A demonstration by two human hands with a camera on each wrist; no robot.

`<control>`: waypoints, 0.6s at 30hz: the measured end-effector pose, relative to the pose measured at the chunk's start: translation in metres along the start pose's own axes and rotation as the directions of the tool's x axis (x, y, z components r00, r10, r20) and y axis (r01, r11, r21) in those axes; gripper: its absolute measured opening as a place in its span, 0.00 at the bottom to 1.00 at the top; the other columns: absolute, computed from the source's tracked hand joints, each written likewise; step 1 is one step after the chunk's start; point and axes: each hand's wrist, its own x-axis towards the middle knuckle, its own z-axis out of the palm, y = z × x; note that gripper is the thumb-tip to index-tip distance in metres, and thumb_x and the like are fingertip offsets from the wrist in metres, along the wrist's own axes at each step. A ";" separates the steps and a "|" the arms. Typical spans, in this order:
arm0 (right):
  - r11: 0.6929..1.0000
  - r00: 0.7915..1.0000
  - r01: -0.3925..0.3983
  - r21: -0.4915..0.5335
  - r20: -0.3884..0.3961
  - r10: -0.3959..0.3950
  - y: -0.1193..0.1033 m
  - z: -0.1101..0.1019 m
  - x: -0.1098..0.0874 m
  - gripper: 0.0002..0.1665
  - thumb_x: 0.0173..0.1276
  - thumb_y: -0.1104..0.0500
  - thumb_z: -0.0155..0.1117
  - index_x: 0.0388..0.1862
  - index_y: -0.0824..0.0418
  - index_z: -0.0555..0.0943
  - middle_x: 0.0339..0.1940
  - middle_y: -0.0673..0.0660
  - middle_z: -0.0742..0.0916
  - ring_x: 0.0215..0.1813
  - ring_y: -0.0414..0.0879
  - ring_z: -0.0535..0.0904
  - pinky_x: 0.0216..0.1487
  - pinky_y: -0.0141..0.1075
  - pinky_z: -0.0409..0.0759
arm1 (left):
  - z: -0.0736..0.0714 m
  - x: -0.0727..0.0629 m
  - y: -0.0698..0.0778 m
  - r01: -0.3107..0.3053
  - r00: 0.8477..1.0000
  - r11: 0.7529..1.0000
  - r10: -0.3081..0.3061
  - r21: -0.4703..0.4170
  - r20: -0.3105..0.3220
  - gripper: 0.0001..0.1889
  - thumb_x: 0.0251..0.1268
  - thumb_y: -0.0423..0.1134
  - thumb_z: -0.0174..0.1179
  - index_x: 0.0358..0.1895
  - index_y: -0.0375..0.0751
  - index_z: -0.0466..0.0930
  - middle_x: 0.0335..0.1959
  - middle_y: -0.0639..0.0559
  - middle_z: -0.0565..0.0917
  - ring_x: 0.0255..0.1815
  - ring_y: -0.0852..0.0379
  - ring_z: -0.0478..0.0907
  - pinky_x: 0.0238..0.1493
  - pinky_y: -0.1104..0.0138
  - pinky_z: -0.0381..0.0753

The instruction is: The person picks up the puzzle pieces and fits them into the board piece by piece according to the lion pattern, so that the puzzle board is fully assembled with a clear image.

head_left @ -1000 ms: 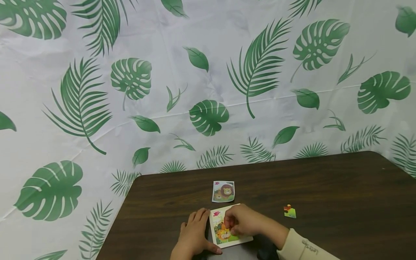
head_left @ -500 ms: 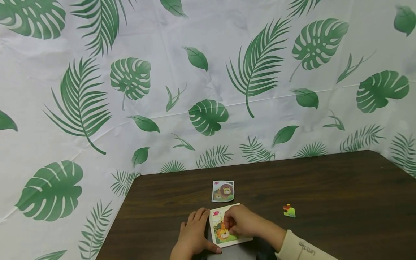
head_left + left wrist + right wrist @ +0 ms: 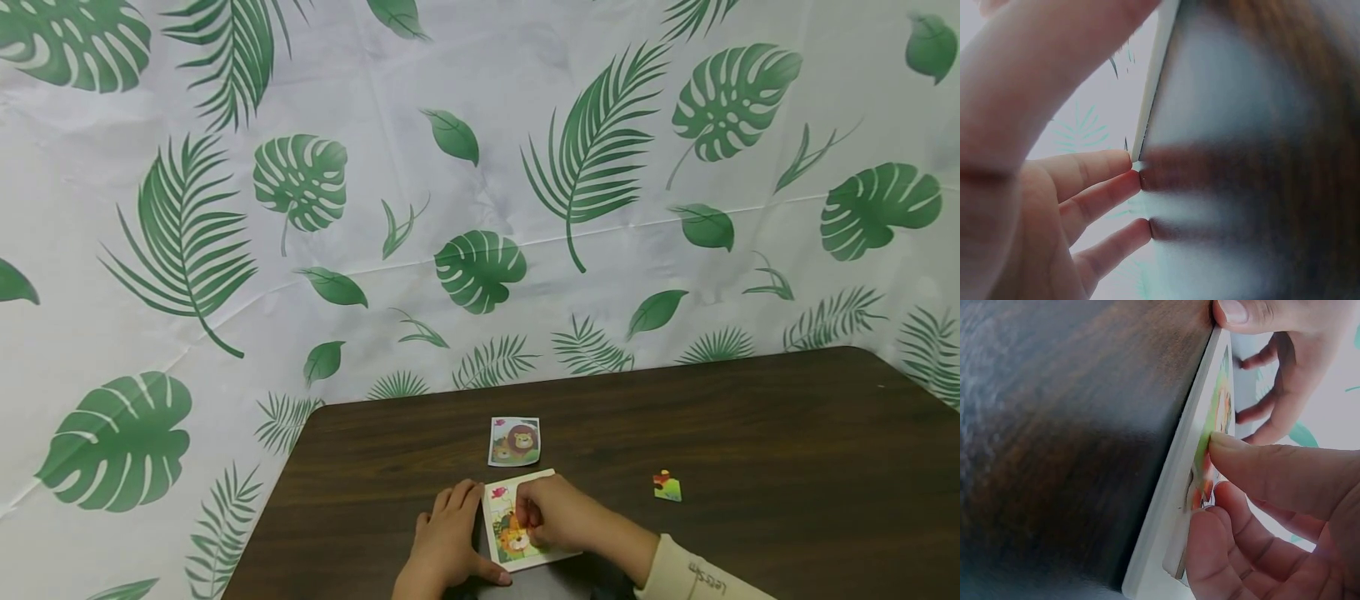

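Observation:
A small jigsaw puzzle in a pale tray [image 3: 536, 564] lies on the table, showing a lion picture and a pink bird. My left hand [image 3: 444, 540] spreads along the tray's left side, thumb at the near corner and fingertips at the far one. In the left wrist view, its straight fingers [image 3: 1100, 169] meet the tray edge and tabletop. Over the tray's right half, my right hand [image 3: 561, 514] pinches a puzzle piece [image 3: 1201, 492] between thumb and fingers, close against the picture. The hand hides much of that half in the head view.
A printed lion picture card [image 3: 514, 442] lies just beyond the tray. One loose puzzle piece [image 3: 666, 486], red, yellow and green, sits to the right on the dark wooden table [image 3: 795, 450]. Behind hangs a white leaf-print cloth [image 3: 390, 125].
My right hand shifts very slightly at the same spot on the tray, its wrist and sleeve turning a little. The left hand stays in place.

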 end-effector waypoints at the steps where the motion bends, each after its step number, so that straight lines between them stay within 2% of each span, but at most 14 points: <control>1: 1.000 1.000 -0.003 0.001 0.000 0.003 0.000 0.000 0.000 0.17 0.42 0.74 0.67 0.22 0.56 0.74 0.16 0.44 0.73 0.20 0.32 0.66 0.22 0.27 0.67 | 0.000 0.000 0.000 -0.001 1.000 1.000 0.001 0.000 -0.001 0.60 0.21 0.63 0.75 0.66 0.37 0.63 0.65 0.42 0.63 0.64 0.38 0.57 0.48 0.33 0.59; 18: 0.999 0.999 -0.046 0.024 0.005 0.046 0.002 0.002 0.001 0.18 0.38 0.75 0.68 0.21 0.56 0.74 0.17 0.45 0.74 0.20 0.33 0.67 0.23 0.28 0.68 | 0.001 0.001 0.000 -0.007 1.000 1.000 0.007 0.003 -0.004 0.60 0.21 0.63 0.75 0.66 0.37 0.63 0.65 0.42 0.63 0.64 0.38 0.57 0.48 0.34 0.59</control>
